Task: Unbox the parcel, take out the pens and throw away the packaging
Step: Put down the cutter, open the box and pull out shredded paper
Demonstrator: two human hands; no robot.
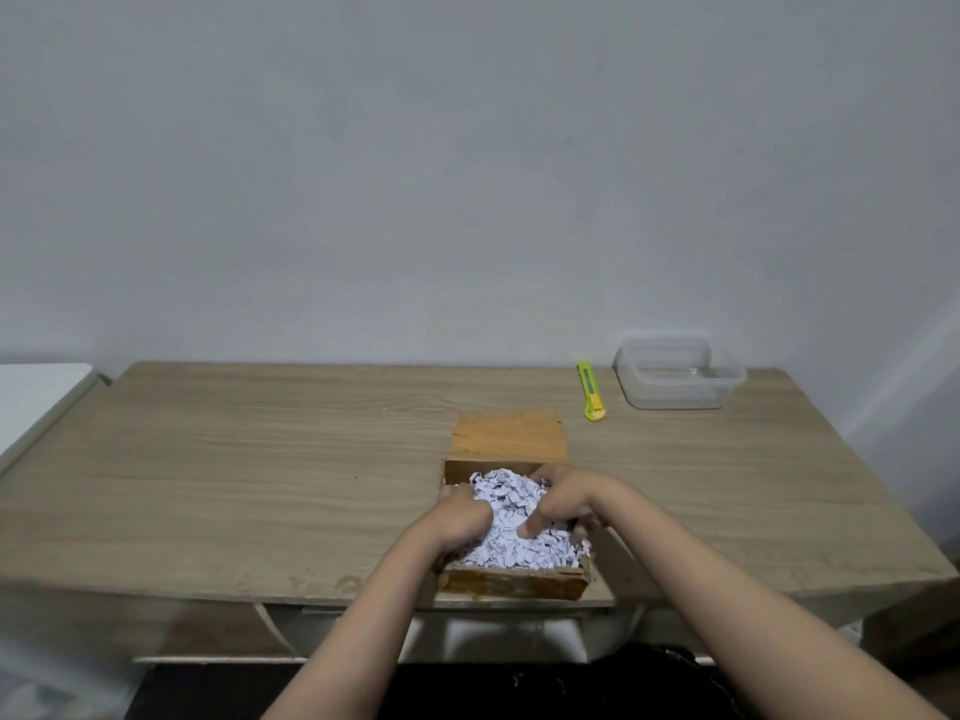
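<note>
An open brown cardboard parcel [511, 584] sits at the near edge of the wooden table [260, 459], its lid flap [508, 433] folded back flat toward the wall. White shredded paper [511, 517] fills it to the brim. My left hand [460, 514] is dug into the left side of the shreds, fingers curled around a clump. My right hand [563, 498] is pressed into the right side, fingers buried in the paper. No pens are visible; the filling hides whatever lies below.
A yellow-green utility knife [591, 391] lies behind the parcel to the right. Beside it at the back right stands a clear plastic container [678, 374]. A white surface [36, 402] adjoins the table's left end. The wall runs along the far edge.
</note>
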